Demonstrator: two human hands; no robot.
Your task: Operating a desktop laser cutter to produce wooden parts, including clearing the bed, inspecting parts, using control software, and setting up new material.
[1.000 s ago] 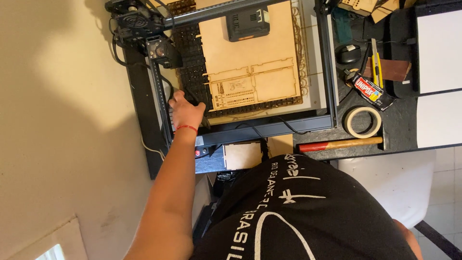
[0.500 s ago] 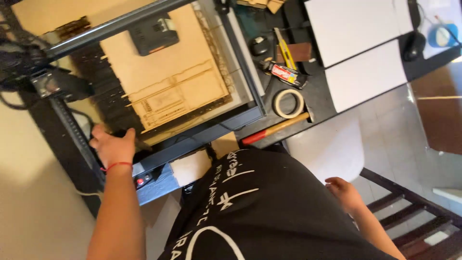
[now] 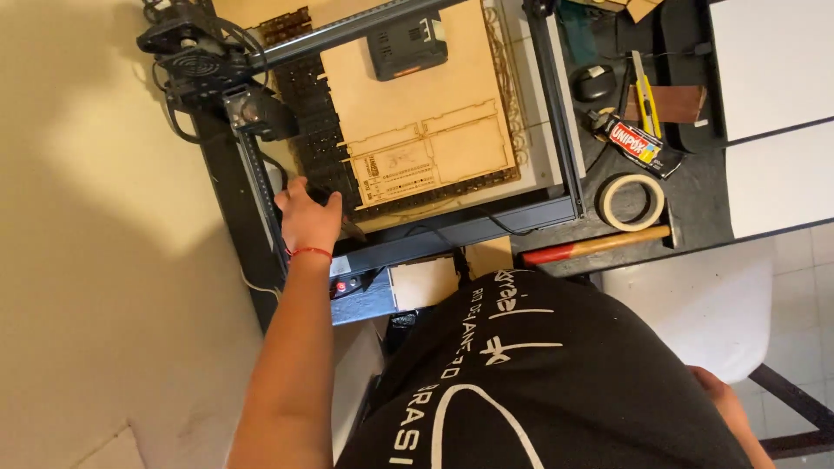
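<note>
A plain cream wall [image 3: 78, 217] fills the left side in soft, warm light, a dark desk [image 3: 695, 204] stands against it, and pale square floor tiles [image 3: 804, 295] show beyond the desk's near right corner, beside a dark metal frame [image 3: 795, 395].

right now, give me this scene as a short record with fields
left hand: at the near left corner of the frame, on the dark grid
right hand: low by the hip, touches nothing
bed: engraved wood sheet under the gantry
bench: tape roll, hammer, cutter, glue tube
</note>
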